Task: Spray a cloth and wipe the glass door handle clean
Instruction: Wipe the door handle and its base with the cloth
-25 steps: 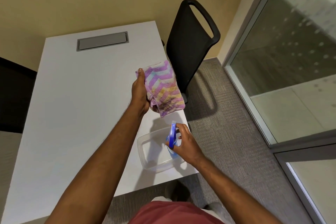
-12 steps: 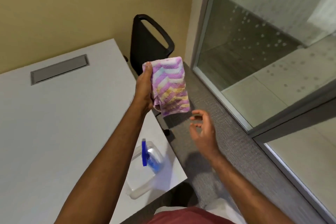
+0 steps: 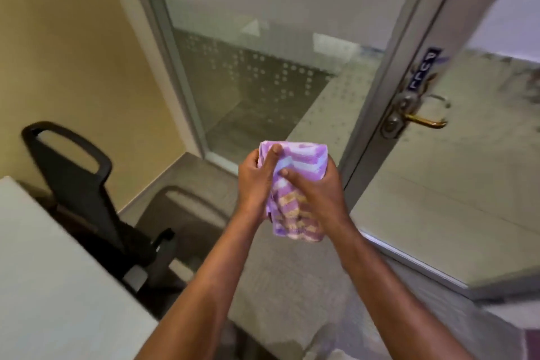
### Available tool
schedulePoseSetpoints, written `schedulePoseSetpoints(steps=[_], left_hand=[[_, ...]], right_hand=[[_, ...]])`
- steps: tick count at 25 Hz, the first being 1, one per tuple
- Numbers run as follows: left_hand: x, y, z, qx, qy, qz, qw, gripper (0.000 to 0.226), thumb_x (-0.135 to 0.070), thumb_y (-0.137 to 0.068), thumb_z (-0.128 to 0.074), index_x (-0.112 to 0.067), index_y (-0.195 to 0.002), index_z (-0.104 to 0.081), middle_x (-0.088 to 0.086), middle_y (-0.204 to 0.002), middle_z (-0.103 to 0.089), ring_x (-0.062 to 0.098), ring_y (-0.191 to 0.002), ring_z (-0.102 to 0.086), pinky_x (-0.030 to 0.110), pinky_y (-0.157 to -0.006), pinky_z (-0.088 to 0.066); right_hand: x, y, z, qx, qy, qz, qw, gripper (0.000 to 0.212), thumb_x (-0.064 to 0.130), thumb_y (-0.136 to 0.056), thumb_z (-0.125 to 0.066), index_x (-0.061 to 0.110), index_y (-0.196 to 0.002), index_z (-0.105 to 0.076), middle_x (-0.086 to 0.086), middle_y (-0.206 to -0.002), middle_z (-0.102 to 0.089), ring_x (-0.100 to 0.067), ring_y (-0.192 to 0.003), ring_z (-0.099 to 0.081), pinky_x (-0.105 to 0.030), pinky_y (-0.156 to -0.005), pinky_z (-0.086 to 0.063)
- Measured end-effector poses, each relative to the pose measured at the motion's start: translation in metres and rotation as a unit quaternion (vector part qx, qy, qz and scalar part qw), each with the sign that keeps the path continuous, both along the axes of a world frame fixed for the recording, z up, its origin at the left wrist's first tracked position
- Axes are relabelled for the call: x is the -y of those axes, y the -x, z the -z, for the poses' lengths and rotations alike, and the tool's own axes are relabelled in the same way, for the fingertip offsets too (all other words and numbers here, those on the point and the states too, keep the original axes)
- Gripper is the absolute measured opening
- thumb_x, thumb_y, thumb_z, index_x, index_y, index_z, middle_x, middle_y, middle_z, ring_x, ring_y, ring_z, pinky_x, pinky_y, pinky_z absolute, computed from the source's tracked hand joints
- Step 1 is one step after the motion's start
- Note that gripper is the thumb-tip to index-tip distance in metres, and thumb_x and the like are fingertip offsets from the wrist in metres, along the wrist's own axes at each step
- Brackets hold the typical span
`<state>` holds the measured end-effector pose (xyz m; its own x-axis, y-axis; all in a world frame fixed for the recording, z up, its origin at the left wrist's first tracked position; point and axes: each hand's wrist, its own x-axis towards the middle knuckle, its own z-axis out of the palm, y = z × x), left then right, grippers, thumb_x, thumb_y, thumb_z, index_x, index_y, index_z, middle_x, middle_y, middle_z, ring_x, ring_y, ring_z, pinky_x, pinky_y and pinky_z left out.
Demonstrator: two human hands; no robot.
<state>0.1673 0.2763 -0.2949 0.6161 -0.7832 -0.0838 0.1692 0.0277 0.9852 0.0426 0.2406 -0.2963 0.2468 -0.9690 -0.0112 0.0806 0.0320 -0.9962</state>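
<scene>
Both hands, left (image 3: 253,181) and right (image 3: 317,193), grip the cloth (image 3: 295,184), below-left of the handle (image 3: 423,121). Spraying looks done; next, reach up-right to wipe.

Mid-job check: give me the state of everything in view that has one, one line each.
cloth: bunched, held up in both hands
left hand: gripping the cloth
right hand: gripping the cloth
door handle: level, untouched, apart from the cloth
glass door: cannot tell whether latched
chair: unoccupied, beside the table
</scene>
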Motion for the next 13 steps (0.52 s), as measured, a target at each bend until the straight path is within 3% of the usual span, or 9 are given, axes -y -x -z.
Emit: schedulePoseSetpoints(steps=[3, 5, 9, 13], left_hand=[[0.062, 0.053, 0.003, 0.037, -0.009, 0.060, 0.997, 0.050, -0.059, -0.071, -0.083, -0.019, -0.100, -0.073, 0.002, -0.099, -0.078, 0.024, -0.098, -0.074, 0.051, -0.092, -0.059], [0.103, 0.085, 0.007, 0.075, -0.013, 0.081, 0.994, 0.040, -0.055, -0.079, -0.080, -0.022, -0.101, -0.072, -0.003, -0.098, -0.078, 0.018, -0.098, -0.074, 0.050, -0.093, -0.058], [0.173, 0.133, 0.010, 0.088, -0.034, 0.117, 0.989, 0.037, -0.057, -0.093, -0.062, -0.022, -0.097, -0.071, -0.003, -0.092, -0.077, 0.016, -0.091, -0.074, 0.049, -0.088, -0.059], [0.230, 0.163, 0.007, 0.026, -0.051, 0.184, 0.981, 0.038, -0.048, -0.104, -0.055, -0.016, -0.098, -0.074, 0.006, -0.093, -0.079, 0.029, -0.093, -0.075, 0.052, -0.086, -0.060]], right_hand=[[0.051, 0.049, -0.006, 0.013, 0.005, 0.037, 0.999, 0.037, 0.009, -0.084, -0.086, 0.007, -0.117, -0.070, -0.002, -0.104, -0.081, -0.007, -0.090, -0.074, -0.022, -0.075, -0.057], [0.084, 0.081, -0.004, 0.004, 0.000, 0.064, 0.998, 0.029, 0.015, -0.089, -0.082, 0.011, -0.115, -0.071, -0.001, -0.105, -0.081, -0.006, -0.092, -0.075, -0.021, -0.076, -0.057], [0.133, 0.136, -0.001, 0.014, -0.036, 0.096, 0.995, 0.022, 0.022, -0.096, -0.075, 0.017, -0.117, -0.071, -0.004, -0.106, -0.081, -0.022, -0.099, -0.078, -0.032, -0.078, -0.063], [0.171, 0.177, -0.001, 0.160, -0.150, 0.085, 0.972, 0.036, 0.023, -0.096, -0.071, 0.001, -0.124, -0.067, -0.024, -0.110, -0.077, -0.037, -0.090, -0.077, -0.043, -0.070, -0.062]])
